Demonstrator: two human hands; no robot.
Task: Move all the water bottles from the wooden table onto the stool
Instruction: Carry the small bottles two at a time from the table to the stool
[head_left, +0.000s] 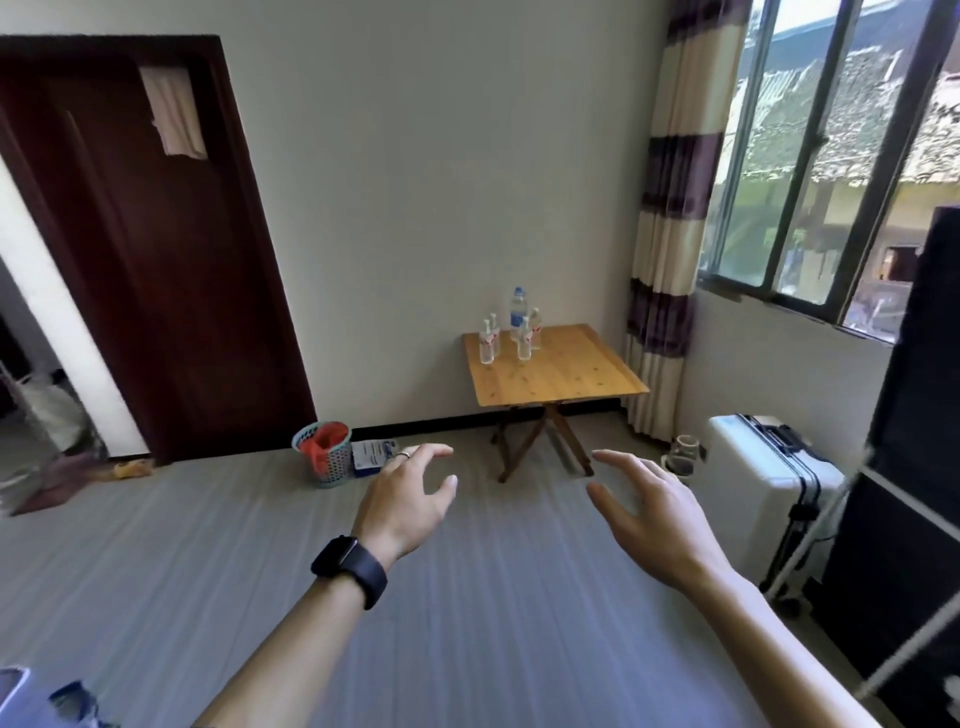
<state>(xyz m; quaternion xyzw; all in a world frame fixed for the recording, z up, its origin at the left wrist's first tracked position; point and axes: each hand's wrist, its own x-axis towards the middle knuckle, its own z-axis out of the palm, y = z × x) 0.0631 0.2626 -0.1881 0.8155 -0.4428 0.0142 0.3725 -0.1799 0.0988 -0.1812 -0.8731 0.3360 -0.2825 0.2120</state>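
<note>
wooden table (566, 374) bottles (511, 332) well beyond empty hands (530, 499)

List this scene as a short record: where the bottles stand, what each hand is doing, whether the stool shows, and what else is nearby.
bottles: about five water bottles, upright, clustered at the back left of the wooden table
tallest: blue-capped bottle
left hand: open, empty, in the air short of the table
right hand: open, empty, in the air
stool: not in view
nearby: mesh basket on the floor, white suitcase
</note>
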